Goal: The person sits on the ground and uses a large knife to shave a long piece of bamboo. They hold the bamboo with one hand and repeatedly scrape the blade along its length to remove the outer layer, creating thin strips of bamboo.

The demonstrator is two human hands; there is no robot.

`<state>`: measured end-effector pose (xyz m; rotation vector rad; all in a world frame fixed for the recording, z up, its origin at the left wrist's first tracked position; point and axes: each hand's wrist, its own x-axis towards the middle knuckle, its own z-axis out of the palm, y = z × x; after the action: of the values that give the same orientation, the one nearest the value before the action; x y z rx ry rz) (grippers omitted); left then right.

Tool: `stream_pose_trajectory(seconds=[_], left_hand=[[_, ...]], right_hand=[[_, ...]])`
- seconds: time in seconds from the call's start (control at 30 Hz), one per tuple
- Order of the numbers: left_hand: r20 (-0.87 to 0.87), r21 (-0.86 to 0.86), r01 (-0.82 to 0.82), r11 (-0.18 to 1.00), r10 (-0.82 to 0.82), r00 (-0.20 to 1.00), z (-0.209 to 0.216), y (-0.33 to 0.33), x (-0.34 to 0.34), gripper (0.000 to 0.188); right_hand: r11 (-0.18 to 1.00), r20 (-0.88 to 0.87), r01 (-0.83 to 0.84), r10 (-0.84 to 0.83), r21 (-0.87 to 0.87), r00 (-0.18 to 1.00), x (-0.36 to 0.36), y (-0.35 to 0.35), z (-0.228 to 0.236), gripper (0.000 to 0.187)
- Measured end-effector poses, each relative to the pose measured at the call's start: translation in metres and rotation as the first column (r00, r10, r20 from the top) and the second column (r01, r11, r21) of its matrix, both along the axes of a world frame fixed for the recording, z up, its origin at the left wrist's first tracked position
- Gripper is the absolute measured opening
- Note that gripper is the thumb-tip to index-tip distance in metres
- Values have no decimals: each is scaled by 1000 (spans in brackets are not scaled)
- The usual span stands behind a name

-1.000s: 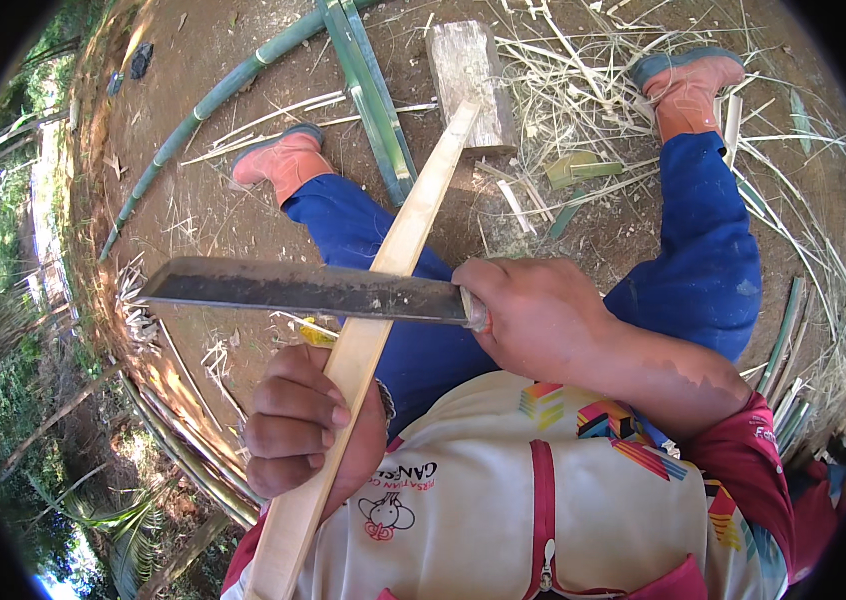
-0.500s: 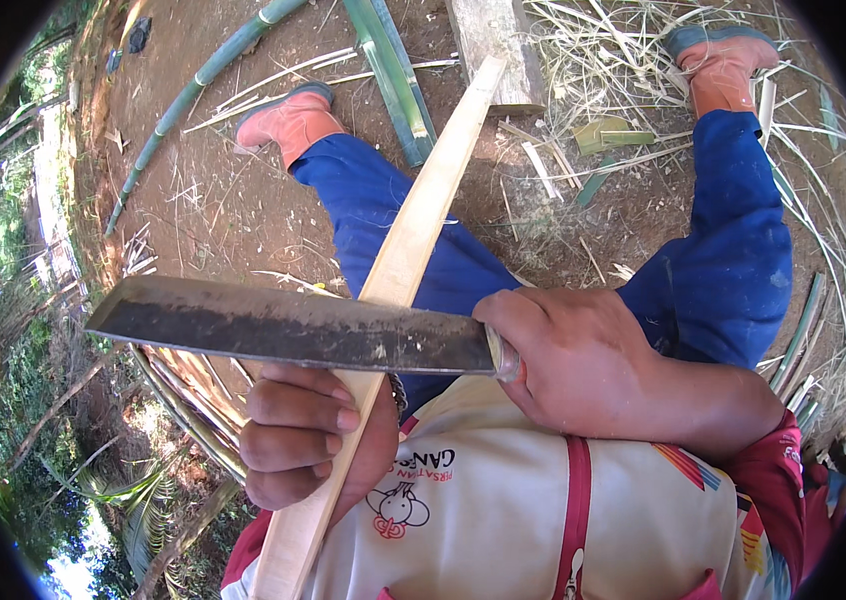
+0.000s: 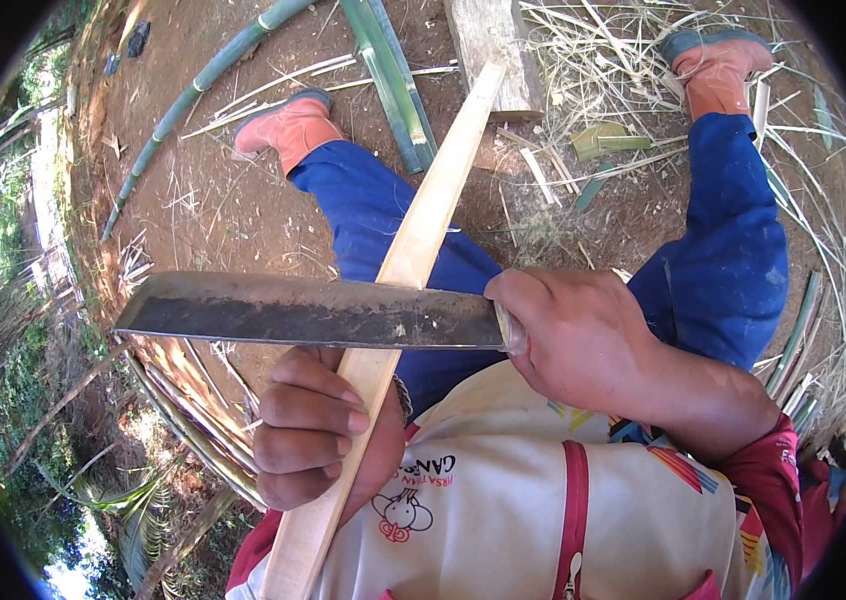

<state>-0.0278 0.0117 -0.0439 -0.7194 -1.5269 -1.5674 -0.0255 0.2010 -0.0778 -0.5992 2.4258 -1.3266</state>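
Observation:
A long pale bamboo strip (image 3: pixel 435 205) slants from my lap up toward the wooden block. My left hand (image 3: pixel 318 430) is closed around its lower part, fingers curled over the edge. In my right hand (image 3: pixel 578 335) is a machete (image 3: pixel 308 312), gripped by its handle, which is mostly hidden in the fist. The broad dark blade lies crosswise over the strip, just above my left hand, with its tip to the left. Whether the edge touches the strip I cannot tell.
A weathered wooden block (image 3: pixel 495 50) lies ahead, by the strip's far end. Split green bamboo (image 3: pixel 383 75) and a long bamboo pole (image 3: pixel 205 78) rest on the brown dirt. Thin shavings (image 3: pixel 613 55) pile up near my right boot (image 3: pixel 718 65). More poles (image 3: pixel 188 415) lie at left.
The machete has shifted slightly up and to the right along with my right hand. My left hand and the strip have also moved a little to the right.

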Motion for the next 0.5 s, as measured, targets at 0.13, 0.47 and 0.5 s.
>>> stream_pose_trajectory(seconds=[0.13,0.47,0.5], left_hand=[[49,-3,77,997,-76,996,2,-5,3,54],[135,-44,-2,999,8,991,6,1,5,31],[117,-6,44,999,-43,992,6,0,4,31]], right_hand=[[1000,-24,2,-1,13,1000,-2,0,-3,14],[998,24,18,-20,61,1000,-2,-1,-7,17],[998,27,15,-17,63,999,-2,-1,-7,16]])
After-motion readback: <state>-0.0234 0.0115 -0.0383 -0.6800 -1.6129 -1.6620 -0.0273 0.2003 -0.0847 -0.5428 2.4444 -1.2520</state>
